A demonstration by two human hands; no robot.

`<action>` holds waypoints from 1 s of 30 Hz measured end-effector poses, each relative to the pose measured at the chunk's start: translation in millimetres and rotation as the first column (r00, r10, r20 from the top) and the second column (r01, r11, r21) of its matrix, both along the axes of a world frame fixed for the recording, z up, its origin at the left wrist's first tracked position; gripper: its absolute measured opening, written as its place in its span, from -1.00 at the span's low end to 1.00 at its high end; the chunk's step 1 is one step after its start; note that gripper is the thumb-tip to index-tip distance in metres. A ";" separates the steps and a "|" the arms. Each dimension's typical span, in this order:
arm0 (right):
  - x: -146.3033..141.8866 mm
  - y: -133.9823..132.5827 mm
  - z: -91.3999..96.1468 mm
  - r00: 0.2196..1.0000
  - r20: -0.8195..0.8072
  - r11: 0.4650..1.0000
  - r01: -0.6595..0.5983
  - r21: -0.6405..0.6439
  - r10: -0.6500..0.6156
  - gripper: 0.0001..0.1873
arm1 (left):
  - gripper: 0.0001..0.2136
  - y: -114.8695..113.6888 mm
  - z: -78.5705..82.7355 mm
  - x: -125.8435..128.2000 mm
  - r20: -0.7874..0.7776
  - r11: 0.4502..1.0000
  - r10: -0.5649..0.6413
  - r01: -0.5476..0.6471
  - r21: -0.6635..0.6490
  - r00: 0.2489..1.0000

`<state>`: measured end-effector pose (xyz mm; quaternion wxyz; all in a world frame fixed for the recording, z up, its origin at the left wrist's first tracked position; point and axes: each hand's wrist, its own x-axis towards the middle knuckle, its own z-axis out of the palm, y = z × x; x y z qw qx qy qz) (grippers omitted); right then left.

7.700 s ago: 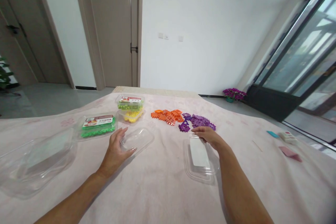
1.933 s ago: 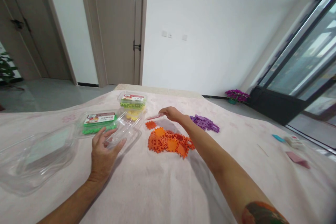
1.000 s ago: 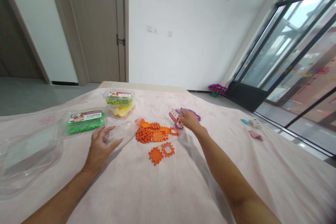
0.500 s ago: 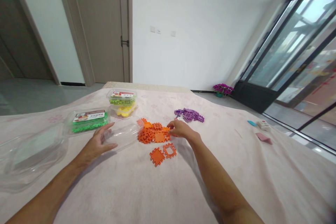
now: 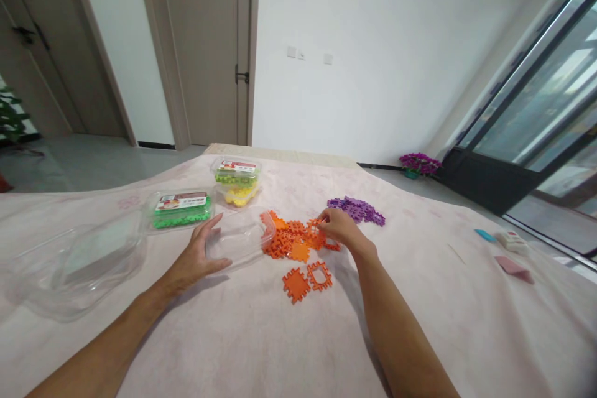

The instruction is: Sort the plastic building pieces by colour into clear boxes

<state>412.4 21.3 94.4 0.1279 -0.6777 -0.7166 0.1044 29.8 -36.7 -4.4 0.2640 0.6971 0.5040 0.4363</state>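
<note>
My left hand (image 5: 198, 252) curves around the near end of a clear plastic box (image 5: 240, 239), thumb on one side and fingers on the other. The box lies tipped with its mouth toward a pile of orange interlocking pieces (image 5: 282, 242). At the pile's right side, my right hand (image 5: 342, 227) pinches an orange square frame piece (image 5: 314, 231), which is tilted up. Its fingertips are partly hidden behind the hand. Nearer to me lie a solid orange square piece (image 5: 296, 285) and an open orange frame piece (image 5: 319, 276), side by side.
Purple pieces (image 5: 359, 208) lie heaped behind my right hand. Boxes of green pieces (image 5: 181, 210), lime pieces (image 5: 237, 172) and yellow pieces (image 5: 240, 196) stand at the back left. An open clear container (image 5: 79, 273) is at left. A pink cloth (image 5: 513, 268) lies far right.
The view has swung left, so the table things sit further right. My right hand now has an orange frame piece raised at the pile's edge. The left hand stays at the box.
</note>
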 end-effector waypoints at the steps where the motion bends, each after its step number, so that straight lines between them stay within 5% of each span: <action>1: -1.1 0.3 2.0 0.998 -0.056 0.997 0.029 0.069 -0.026 -0.81 | -0.07 -1.6 2.6 2.7 -0.013 1.000 -0.002 0.002 0.000 1.000; 4: -16.2 -1.9 3.5 0.939 -0.342 0.988 0.080 0.129 -0.031 -0.77 | -0.07 -4.7 7.0 9.7 -0.012 0.999 -0.039 0.039 0.020 0.999; 8: -60.7 -6.7 -2.2 0.832 -0.549 0.997 -0.054 0.062 0.079 -0.79 | -0.08 -6.3 6.1 14.8 -0.032 0.997 -0.066 0.068 0.044 0.997; 14: -131.8 -10.0 6.3 0.911 -0.344 0.974 -0.210 0.084 0.227 -0.82 | -0.04 -7.3 9.1 15.8 -0.048 0.996 -0.055 0.058 0.062 0.997; 19: -164.7 -17.6 21.7 0.940 -0.185 0.955 -0.295 -0.026 0.285 -0.69 | -0.05 -6.5 9.3 15.1 -0.087 0.992 -0.040 0.050 0.117 0.995; 26: -123.6 -12.1 18.1 0.965 -0.159 0.974 -0.194 0.115 0.211 -0.71 | -0.12 -4.7 3.8 13.5 -0.034 0.994 -0.054 0.057 0.095 0.998; 30: -69.8 -2.5 21.6 0.991 -0.032 0.991 -0.133 0.007 0.133 -0.69 | -0.21 -4.4 5.9 13.7 -0.057 0.996 -0.001 0.006 0.086 0.998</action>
